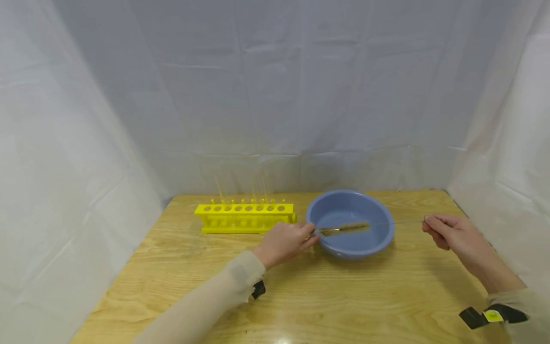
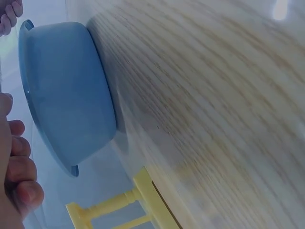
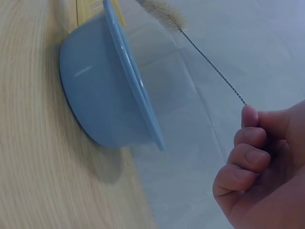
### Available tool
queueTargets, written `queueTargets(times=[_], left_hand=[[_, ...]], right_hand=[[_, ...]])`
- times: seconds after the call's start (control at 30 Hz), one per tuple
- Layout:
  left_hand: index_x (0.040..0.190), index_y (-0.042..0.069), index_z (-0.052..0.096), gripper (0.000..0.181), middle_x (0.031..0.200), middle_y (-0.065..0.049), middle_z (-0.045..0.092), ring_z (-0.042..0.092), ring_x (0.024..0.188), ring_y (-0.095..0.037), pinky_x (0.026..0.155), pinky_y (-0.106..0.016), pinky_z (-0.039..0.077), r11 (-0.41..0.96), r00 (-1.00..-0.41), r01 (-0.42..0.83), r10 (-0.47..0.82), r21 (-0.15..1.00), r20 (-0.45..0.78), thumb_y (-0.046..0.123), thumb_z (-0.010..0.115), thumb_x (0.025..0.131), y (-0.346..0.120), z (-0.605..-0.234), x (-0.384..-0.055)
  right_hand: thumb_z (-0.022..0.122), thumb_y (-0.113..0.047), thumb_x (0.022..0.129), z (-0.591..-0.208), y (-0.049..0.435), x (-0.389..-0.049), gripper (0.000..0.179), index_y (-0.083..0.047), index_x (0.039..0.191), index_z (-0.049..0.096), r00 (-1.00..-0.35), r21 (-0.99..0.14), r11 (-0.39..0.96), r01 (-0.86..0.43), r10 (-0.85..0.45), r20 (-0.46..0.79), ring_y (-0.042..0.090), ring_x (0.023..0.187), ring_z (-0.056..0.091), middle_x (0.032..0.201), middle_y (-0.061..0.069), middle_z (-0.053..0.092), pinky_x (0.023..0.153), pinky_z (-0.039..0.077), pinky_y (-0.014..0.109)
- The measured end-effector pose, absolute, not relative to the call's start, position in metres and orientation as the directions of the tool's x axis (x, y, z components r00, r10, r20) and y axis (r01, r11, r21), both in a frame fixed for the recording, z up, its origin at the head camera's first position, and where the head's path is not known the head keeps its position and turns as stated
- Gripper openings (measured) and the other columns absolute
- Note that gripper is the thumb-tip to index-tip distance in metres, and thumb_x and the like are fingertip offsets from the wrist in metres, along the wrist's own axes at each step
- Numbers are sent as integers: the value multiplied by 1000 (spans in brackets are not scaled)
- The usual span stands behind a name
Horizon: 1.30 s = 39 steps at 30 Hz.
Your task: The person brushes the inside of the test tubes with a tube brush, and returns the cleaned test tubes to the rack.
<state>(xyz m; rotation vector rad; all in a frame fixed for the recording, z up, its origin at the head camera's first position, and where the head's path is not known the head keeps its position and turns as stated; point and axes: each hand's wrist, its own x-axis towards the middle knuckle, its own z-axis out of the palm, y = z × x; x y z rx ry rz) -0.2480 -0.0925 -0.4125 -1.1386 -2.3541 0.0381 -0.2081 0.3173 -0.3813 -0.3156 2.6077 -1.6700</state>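
My right hand (image 1: 455,239) pinches the twisted wire handle of a test tube brush (image 1: 356,226) between thumb and forefinger, its other fingers curled in. The wire (image 3: 214,69) runs straight from the fingertips to tan bristles (image 3: 164,13). Across the basin's left rim, my left hand (image 1: 288,241) grips a clear glass test tube (image 1: 330,231), mostly covered by the fingers. The front bristles sit inside the tube, while the rear ones show outside it. Both are held roughly level above the blue basin (image 1: 350,248).
A yellow test tube rack (image 1: 245,209) stands left of the basin, just behind my left hand, with a few clear tubes upright at its back. The wooden table (image 1: 326,306) has pale sheeting (image 1: 275,95) behind it and on both sides.
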Motion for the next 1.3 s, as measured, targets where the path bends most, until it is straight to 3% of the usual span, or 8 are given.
queueTargets(times=[0.53, 1.3], left_hand=[[96, 16, 54, 25, 65, 5, 56, 49, 46, -7, 40, -23, 39, 647, -521, 713, 747, -270, 413, 40, 58, 102, -86, -411, -243], [96, 15, 54, 26, 66, 6, 56, 49, 50, -6, 42, -19, 36, 649, -556, 724, 750, -236, 358, 41, 55, 103, -71, -400, -240]], right_hand=[[45, -32, 108, -382, 307, -208, 42, 3, 92, 61, -969, -905, 380, -192, -222, 112, 19, 54, 40, 66, -3, 46, 54, 39, 33], [49, -30, 107, -390, 265, -208, 41, 7, 94, 62, -958, -903, 378, -205, -265, 106, 16, 53, 41, 62, -1, 43, 56, 39, 30]])
